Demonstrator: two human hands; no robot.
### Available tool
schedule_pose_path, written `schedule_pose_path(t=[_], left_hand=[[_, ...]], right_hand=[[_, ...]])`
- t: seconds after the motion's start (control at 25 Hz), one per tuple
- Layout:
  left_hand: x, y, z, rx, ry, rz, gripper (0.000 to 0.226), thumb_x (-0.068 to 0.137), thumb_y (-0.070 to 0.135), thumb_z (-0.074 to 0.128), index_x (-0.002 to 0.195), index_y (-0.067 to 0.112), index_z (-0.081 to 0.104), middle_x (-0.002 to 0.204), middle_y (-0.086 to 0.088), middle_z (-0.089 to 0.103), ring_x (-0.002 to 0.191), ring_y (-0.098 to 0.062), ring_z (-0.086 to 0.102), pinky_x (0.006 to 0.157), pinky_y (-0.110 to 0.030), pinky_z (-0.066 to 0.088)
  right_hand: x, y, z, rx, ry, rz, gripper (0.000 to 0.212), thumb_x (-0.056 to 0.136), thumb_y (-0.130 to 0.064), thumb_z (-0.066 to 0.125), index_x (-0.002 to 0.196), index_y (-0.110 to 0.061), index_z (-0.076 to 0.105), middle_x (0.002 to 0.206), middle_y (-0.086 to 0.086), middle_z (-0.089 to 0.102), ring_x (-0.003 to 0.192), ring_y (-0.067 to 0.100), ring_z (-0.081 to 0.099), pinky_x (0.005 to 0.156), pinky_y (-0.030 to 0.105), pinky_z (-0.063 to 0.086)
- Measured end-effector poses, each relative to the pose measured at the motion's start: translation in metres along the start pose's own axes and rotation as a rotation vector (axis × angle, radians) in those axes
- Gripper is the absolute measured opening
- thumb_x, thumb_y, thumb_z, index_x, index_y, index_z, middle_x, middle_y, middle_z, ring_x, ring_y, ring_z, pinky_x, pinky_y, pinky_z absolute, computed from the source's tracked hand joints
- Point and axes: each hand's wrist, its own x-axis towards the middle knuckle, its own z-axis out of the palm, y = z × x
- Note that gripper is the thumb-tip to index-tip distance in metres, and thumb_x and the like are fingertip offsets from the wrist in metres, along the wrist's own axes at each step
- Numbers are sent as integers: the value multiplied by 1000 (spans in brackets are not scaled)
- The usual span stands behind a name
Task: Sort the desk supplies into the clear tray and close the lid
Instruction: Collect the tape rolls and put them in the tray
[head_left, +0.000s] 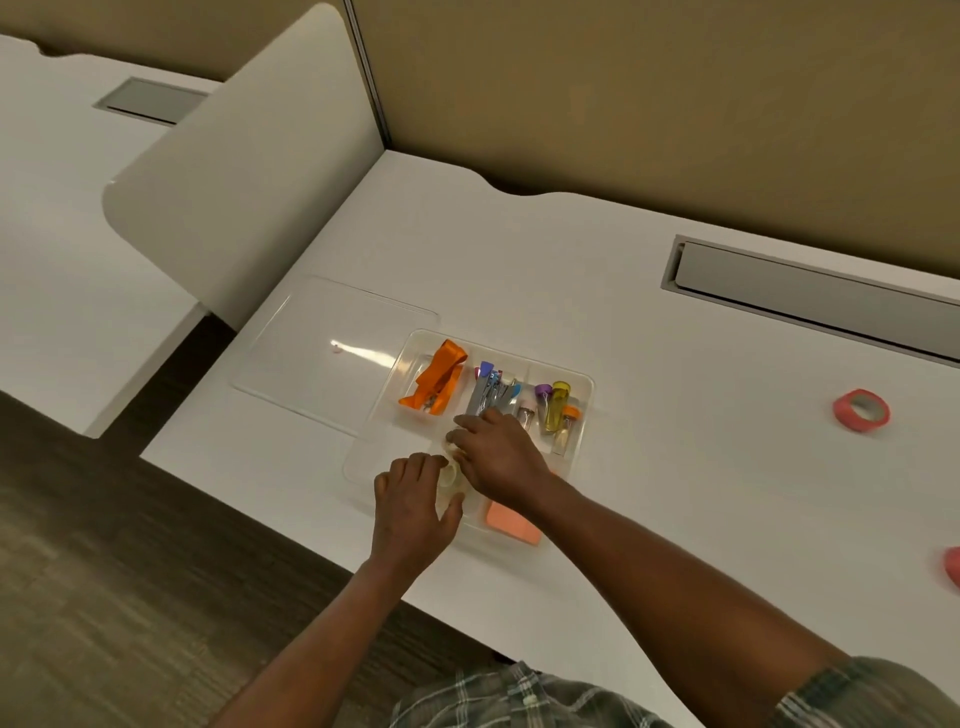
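Observation:
The clear tray (586, 383) lies on the white desk. Its back compartments hold an orange stapler (436, 382), grey and blue clips (491, 389) and small coloured vials (558, 410). A pink sticky-note pad (511, 522) sits in the front right compartment. My left hand (415, 506) and my right hand (498, 454) meet over the front middle compartment, fingers on a pale, clear tape roll (449, 475) that is mostly hidden. The clear lid (332, 348) lies flat on the desk, left of the tray.
A pink tape roll (861, 410) lies on the desk far to the right, and another pink object (953, 566) is cut off at the right edge. A grey cable slot (810, 299) runs along the back. A white divider panel (249, 171) stands at the left.

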Motion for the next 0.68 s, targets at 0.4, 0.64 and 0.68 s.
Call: schedule_pose_path(t=[0.4,0.64,0.68], left_hand=[[9,22,-2,-9,22,-43,50,75,37,73,117,16,56,115,-6,62,100,-23,59,84,-36,45],[26,96,7,-51,11,61,45,77,33,70,118,18,58,119,-8,62,109,-27,58,90,-41,47],[29,112,11,-59,5,95,45,77,32,70,117,18,57,120,-8,62,110,-27,57,90,-41,46]], right_hand=[[-22,18,-4,81,27,71,50,96,-37,55,144,-22,49,154,7,43,142,28,37,117,46,31],[-95,85,-31,101,171,235,42,95,-37,58,133,-19,59,143,7,53,131,27,47,105,41,41],[-112,100,-34,99,186,273,41,96,-37,57,133,-20,59,143,6,53,131,26,47,105,40,41]])
